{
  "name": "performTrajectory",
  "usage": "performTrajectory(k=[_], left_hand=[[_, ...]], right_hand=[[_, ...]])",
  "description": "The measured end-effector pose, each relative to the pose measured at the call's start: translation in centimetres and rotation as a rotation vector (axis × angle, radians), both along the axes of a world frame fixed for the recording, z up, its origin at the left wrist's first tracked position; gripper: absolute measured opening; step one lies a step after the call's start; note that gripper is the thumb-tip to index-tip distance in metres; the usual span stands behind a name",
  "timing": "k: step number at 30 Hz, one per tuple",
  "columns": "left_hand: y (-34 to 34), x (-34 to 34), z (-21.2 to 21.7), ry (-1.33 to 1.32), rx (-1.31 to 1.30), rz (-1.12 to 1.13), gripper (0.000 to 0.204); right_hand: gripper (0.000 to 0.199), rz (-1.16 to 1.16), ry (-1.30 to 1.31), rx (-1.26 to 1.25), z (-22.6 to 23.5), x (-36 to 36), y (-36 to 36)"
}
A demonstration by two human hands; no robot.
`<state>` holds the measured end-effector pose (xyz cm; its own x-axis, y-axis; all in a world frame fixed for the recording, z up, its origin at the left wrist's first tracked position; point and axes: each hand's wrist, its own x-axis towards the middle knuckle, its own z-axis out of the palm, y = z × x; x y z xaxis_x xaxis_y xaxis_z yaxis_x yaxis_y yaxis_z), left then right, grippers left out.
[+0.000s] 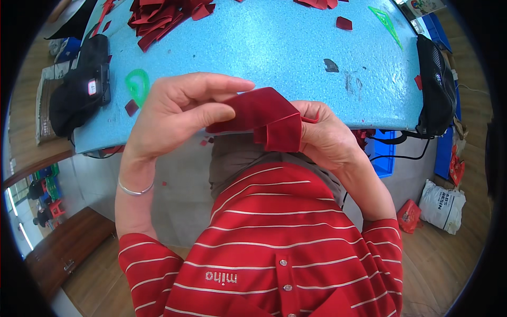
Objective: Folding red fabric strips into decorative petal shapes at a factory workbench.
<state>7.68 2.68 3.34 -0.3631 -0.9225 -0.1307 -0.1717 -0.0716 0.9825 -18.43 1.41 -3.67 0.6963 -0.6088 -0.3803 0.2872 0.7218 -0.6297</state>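
A wide dark-red velvety ribbon (259,111) is stretched between my hands above the table's near edge, folded over on itself at its right part with a short end hanging down. My left hand (171,108) pinches its left end, thumb in front and the index finger stretched along the top. My right hand (330,137) grips the folded part from the right; most of its fingers are hidden behind the fabric. A narrow red edge sticks out by the right fingers.
The blue speckled table (253,58) carries a heap of red ribbon pieces (161,21) at the far left. Green plastic templates (137,87) and a green set square (387,26) lie there too. Black padded objects (84,90) flank both sides. A blue crate (383,158) stands below right.
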Motion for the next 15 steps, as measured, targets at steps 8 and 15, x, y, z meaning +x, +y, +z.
performTrajectory(k=[8, 15], left_hand=[[0.0, 1.0, 0.5, -0.058, -0.026, -0.114, 0.041], [-0.3, 1.3, 0.4, -0.127, -0.201, -0.176, 0.029]], right_hand=[[0.03, 0.039, -0.136, 0.145, -0.5, -0.7, -0.6], [0.03, 0.045, -0.212, 0.252, -1.5, -1.0, -0.6]])
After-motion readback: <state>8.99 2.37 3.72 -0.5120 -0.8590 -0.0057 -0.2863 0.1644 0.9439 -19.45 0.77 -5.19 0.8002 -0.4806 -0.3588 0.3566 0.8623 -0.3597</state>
